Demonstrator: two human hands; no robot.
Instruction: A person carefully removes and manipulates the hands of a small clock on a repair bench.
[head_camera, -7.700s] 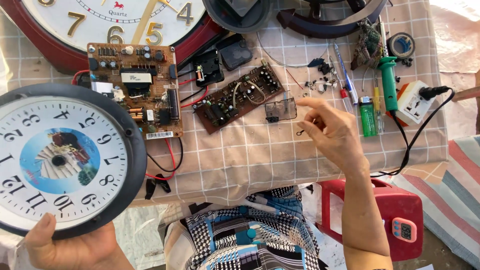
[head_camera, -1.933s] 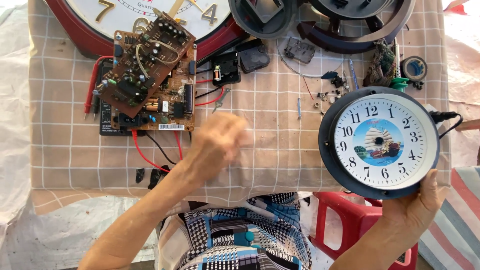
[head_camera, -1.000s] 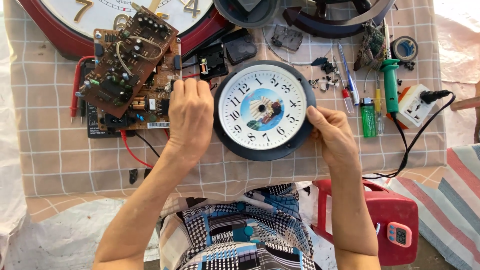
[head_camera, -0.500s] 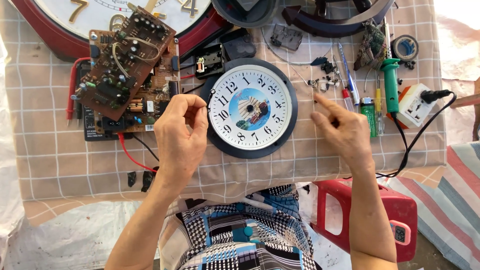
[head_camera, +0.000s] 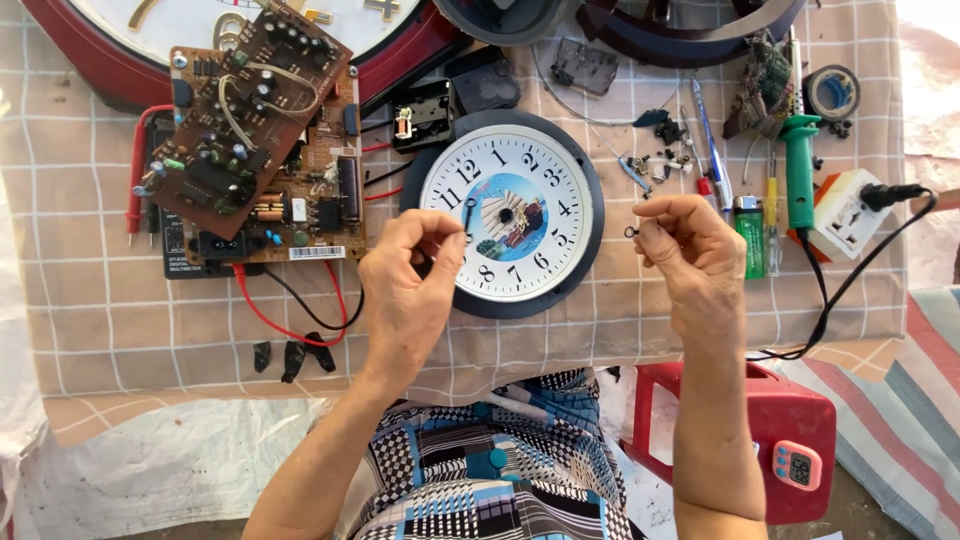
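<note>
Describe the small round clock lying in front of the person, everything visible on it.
The small round clock lies flat, face up, on the checked cloth. It has a black rim, white dial with black numerals and a blue picture at the centre. No hands show on its dial. The left hand overlaps its left edge, pinching a small dark clock hand.

The left hand pinches a black clock hand over the clock; the right hand pinches a small ring.

At ten o'clock from my clock sits a white barcode label on the circuit board; at five o'clock, a small pink timer screen.
</note>
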